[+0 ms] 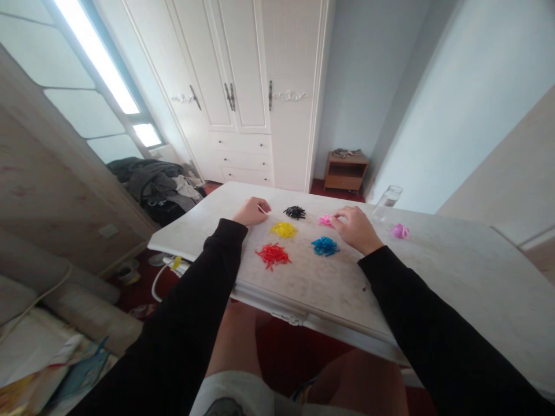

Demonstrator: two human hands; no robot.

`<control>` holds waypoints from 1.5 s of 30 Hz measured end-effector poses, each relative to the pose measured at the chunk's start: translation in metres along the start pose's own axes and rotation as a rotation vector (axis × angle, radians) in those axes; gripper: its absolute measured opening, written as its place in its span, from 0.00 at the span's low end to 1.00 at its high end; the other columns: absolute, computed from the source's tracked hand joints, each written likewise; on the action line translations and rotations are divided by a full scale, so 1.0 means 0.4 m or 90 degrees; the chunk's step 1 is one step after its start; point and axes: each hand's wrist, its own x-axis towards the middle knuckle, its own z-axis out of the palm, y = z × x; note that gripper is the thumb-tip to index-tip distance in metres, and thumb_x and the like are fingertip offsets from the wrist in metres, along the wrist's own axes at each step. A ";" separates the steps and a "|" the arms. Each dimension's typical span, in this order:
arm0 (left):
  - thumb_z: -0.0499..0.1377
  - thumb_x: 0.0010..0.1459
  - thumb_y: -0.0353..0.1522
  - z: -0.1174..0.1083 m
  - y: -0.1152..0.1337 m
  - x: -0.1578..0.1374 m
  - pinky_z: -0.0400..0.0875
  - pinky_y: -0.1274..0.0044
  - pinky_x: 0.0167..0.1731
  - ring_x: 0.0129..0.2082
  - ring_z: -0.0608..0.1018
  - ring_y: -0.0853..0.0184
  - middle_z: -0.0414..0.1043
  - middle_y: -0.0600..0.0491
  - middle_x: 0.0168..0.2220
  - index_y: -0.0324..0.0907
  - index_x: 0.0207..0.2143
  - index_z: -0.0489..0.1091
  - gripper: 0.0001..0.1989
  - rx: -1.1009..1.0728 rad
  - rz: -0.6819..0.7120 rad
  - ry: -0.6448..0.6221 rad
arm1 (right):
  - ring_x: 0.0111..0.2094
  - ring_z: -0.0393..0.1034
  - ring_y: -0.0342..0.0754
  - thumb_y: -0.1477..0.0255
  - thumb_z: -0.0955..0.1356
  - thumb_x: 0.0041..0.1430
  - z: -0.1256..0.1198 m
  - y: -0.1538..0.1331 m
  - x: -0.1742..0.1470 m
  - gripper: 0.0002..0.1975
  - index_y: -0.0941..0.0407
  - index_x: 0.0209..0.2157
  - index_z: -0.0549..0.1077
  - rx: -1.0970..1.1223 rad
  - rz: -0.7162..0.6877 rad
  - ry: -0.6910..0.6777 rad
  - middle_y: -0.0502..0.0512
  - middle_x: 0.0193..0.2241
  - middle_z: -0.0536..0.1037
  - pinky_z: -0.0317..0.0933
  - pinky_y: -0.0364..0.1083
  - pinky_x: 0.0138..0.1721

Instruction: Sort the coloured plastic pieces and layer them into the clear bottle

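Five small heaps of thin plastic-looking strips lie on the white table [299,283]: a black heap [295,212], a yellow heap [284,230], a red heap [273,255], a blue heap [325,247] and a pink heap [325,220]. My left hand [251,212] rests on the table left of the black and yellow heaps, its fingers curled into a pinch; what they hold is too small to make out. At the right edge of the pink heap, my right hand [356,229] has its thumb and fingertips closed together, partly covering the heap. Any piece between those fingertips is not clear.
A clear glass jar [390,197] and a purple-pink object [400,231] are on the table to the right of my right hand. Beyond the table are a white wardrobe [290,133], a small wooden nightstand [346,171] and a pile of dark clothes [151,182].
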 end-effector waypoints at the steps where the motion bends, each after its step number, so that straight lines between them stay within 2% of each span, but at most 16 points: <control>1: 0.60 0.37 0.26 0.001 0.002 -0.003 0.73 0.77 0.28 0.27 0.78 0.65 0.79 0.51 0.28 0.38 0.28 0.78 0.12 -0.005 0.004 -0.005 | 0.44 0.73 0.57 0.71 0.67 0.63 0.000 -0.001 0.000 0.11 0.57 0.32 0.82 0.000 -0.001 -0.003 0.61 0.38 0.84 0.63 0.52 0.51; 4: 0.61 0.38 0.26 0.001 0.012 -0.008 0.72 0.78 0.26 0.26 0.78 0.67 0.80 0.50 0.30 0.38 0.30 0.78 0.13 -0.052 0.028 0.000 | 0.44 0.73 0.57 0.70 0.67 0.64 -0.001 -0.003 0.000 0.12 0.57 0.32 0.82 0.000 -0.004 -0.010 0.62 0.38 0.84 0.63 0.51 0.51; 6: 0.64 0.39 0.28 0.001 0.020 -0.010 0.73 0.78 0.27 0.27 0.79 0.68 0.81 0.48 0.33 0.37 0.32 0.77 0.13 -0.138 0.056 -0.006 | 0.44 0.73 0.57 0.70 0.67 0.63 -0.002 -0.003 0.000 0.12 0.57 0.32 0.82 0.004 -0.005 -0.016 0.62 0.38 0.84 0.63 0.51 0.51; 9: 0.72 0.39 0.32 0.004 0.034 -0.012 0.76 0.76 0.33 0.31 0.81 0.66 0.81 0.47 0.33 0.37 0.34 0.77 0.17 -0.268 0.087 -0.064 | 0.45 0.73 0.56 0.70 0.67 0.63 -0.001 -0.001 0.000 0.11 0.57 0.32 0.81 0.014 -0.006 -0.027 0.62 0.38 0.84 0.63 0.51 0.51; 12: 0.74 0.39 0.34 0.017 0.043 -0.013 0.77 0.74 0.36 0.33 0.82 0.64 0.81 0.47 0.30 0.37 0.32 0.77 0.17 -0.302 0.108 -0.102 | 0.45 0.73 0.56 0.71 0.67 0.63 0.001 0.001 0.000 0.10 0.57 0.32 0.81 0.018 -0.008 -0.034 0.62 0.38 0.84 0.63 0.51 0.51; 14: 0.74 0.40 0.35 0.028 0.045 -0.011 0.76 0.74 0.35 0.31 0.82 0.65 0.80 0.48 0.29 0.37 0.30 0.77 0.16 -0.330 0.106 -0.068 | 0.44 0.73 0.56 0.72 0.67 0.63 0.003 0.002 0.000 0.10 0.57 0.33 0.81 0.017 -0.006 -0.037 0.62 0.38 0.84 0.63 0.51 0.51; 18: 0.73 0.41 0.37 0.009 0.037 -0.008 0.71 0.77 0.28 0.25 0.78 0.69 0.76 0.52 0.25 0.38 0.29 0.74 0.16 -0.384 0.069 0.088 | 0.43 0.74 0.55 0.71 0.67 0.63 0.002 0.005 -0.002 0.11 0.57 0.32 0.82 0.006 0.010 -0.035 0.62 0.38 0.84 0.63 0.50 0.50; 20: 0.71 0.43 0.37 -0.040 0.020 -0.014 0.70 0.77 0.29 0.26 0.78 0.68 0.76 0.52 0.25 0.38 0.30 0.75 0.15 -0.344 0.059 0.135 | 0.43 0.74 0.55 0.71 0.66 0.63 0.000 0.005 -0.002 0.12 0.57 0.32 0.82 0.002 0.013 -0.028 0.61 0.38 0.85 0.63 0.50 0.50; 24: 0.67 0.45 0.37 -0.187 -0.049 -0.053 0.70 0.76 0.31 0.29 0.77 0.67 0.78 0.50 0.30 0.39 0.35 0.77 0.14 -0.188 0.013 0.223 | 0.43 0.74 0.56 0.72 0.66 0.62 0.002 0.006 -0.002 0.11 0.57 0.32 0.82 -0.001 0.003 -0.013 0.61 0.38 0.85 0.63 0.51 0.51; 26: 0.68 0.43 0.39 -0.248 -0.088 -0.087 0.70 0.75 0.30 0.28 0.76 0.65 0.78 0.49 0.29 0.39 0.32 0.78 0.15 -0.055 -0.066 0.161 | 0.44 0.74 0.56 0.71 0.66 0.63 0.006 0.006 -0.002 0.12 0.58 0.32 0.82 0.001 -0.002 -0.011 0.62 0.38 0.84 0.63 0.51 0.50; 28: 0.71 0.41 0.43 -0.282 -0.118 -0.126 0.71 0.73 0.35 0.33 0.79 0.61 0.81 0.46 0.33 0.39 0.32 0.80 0.19 0.030 -0.111 0.044 | 0.44 0.74 0.57 0.70 0.66 0.63 0.008 0.005 -0.002 0.12 0.58 0.32 0.82 0.003 -0.011 -0.016 0.62 0.38 0.84 0.64 0.51 0.50; 31: 0.73 0.38 0.48 -0.282 -0.140 -0.183 0.72 0.72 0.44 0.43 0.80 0.56 0.82 0.45 0.44 0.42 0.42 0.82 0.30 0.113 -0.094 -0.087 | 0.42 0.74 0.57 0.70 0.66 0.63 0.008 0.001 -0.003 0.12 0.57 0.30 0.82 0.003 -0.020 -0.022 0.62 0.37 0.85 0.64 0.52 0.50; 33: 0.73 0.38 0.50 -0.262 -0.147 -0.210 0.72 0.72 0.46 0.46 0.80 0.54 0.81 0.44 0.48 0.42 0.47 0.81 0.34 0.145 -0.059 -0.100 | 0.42 0.75 0.56 0.71 0.67 0.62 0.004 -0.001 -0.003 0.12 0.56 0.29 0.81 0.005 -0.019 -0.025 0.62 0.36 0.85 0.64 0.51 0.49; 35: 0.70 0.41 0.51 -0.238 -0.151 -0.226 0.73 0.72 0.46 0.45 0.80 0.55 0.80 0.43 0.49 0.42 0.47 0.81 0.32 0.146 -0.032 -0.071 | 0.41 0.76 0.56 0.71 0.67 0.62 0.000 -0.002 -0.003 0.11 0.55 0.28 0.81 0.007 -0.018 -0.026 0.61 0.36 0.85 0.65 0.51 0.48; 40: 0.65 0.49 0.45 -0.209 -0.150 -0.231 0.71 0.72 0.38 0.34 0.78 0.60 0.80 0.47 0.33 0.43 0.31 0.80 0.15 0.140 -0.042 -0.023 | 0.41 0.77 0.57 0.70 0.67 0.62 -0.004 0.000 -0.003 0.12 0.55 0.28 0.81 0.019 -0.025 -0.034 0.62 0.36 0.85 0.65 0.52 0.48; 45: 0.61 0.52 0.39 -0.208 -0.116 -0.235 0.64 0.72 0.34 0.28 0.72 0.63 0.74 0.51 0.24 0.43 0.26 0.75 0.09 0.192 -0.023 -0.018 | 0.41 0.77 0.58 0.70 0.67 0.63 -0.001 0.000 -0.003 0.12 0.56 0.29 0.82 0.015 -0.020 -0.045 0.63 0.38 0.85 0.65 0.52 0.48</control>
